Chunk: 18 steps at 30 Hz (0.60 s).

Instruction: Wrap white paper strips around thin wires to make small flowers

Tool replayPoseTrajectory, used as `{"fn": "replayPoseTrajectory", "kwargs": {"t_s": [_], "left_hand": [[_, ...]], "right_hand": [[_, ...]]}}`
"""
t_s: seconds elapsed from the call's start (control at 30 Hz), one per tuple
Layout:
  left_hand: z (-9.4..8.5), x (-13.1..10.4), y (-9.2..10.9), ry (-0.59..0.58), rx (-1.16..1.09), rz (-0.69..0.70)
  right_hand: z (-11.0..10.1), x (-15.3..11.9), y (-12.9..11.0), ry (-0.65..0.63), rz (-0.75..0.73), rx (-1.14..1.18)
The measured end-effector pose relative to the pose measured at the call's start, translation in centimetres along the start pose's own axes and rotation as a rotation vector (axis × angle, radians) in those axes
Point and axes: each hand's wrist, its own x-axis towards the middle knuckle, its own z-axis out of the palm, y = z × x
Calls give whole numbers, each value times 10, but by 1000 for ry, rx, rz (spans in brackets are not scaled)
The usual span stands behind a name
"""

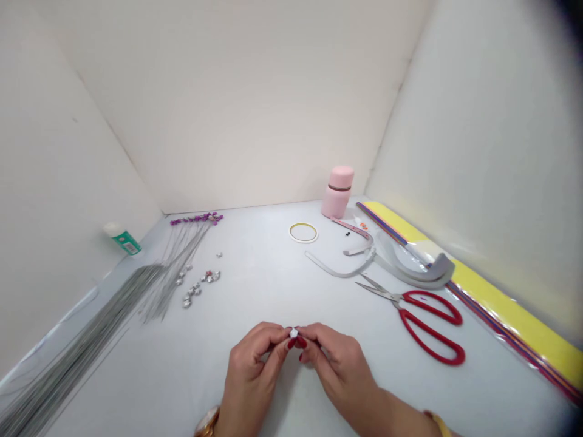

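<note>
A small silver-white folded star (294, 333) is pinched between both hands near the bottom middle. My left hand (255, 364) grips it from the left with thumb and forefinger. From the right, my right hand (339, 361) holds the same star between thumb and fingertips. Both hands are close together, and their curled fingers partly hide the star's edges. Several similar silver stars (191, 294) lie in loose groups on the table to the left, one or more with a red part.
Red-handled scissors (398, 297) lie open at right, beside curled paper strips (339, 274) and yellow sheets (483, 282). A tape ring (303, 241) and pink bottle (337, 193) stand farther back. Thin wires (95, 331), purple-tipped stems (195, 220) and a green-white tube (124, 238) are left.
</note>
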Motion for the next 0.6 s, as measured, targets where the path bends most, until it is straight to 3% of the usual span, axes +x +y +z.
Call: {"fn": "replayPoseTrajectory", "kwargs": {"t_s": [0.2,0.37,0.6], "left_hand": [[-1,0,1,-42,-38,-23],[-1,1,4,-58,-88,-102],[-3,0,5,-46,-44,-24]], "right_hand": [[1,6,-6,-62,260,465],[1,7,-8,-44,287,509],[3,5,-6,-96,333,612]]}}
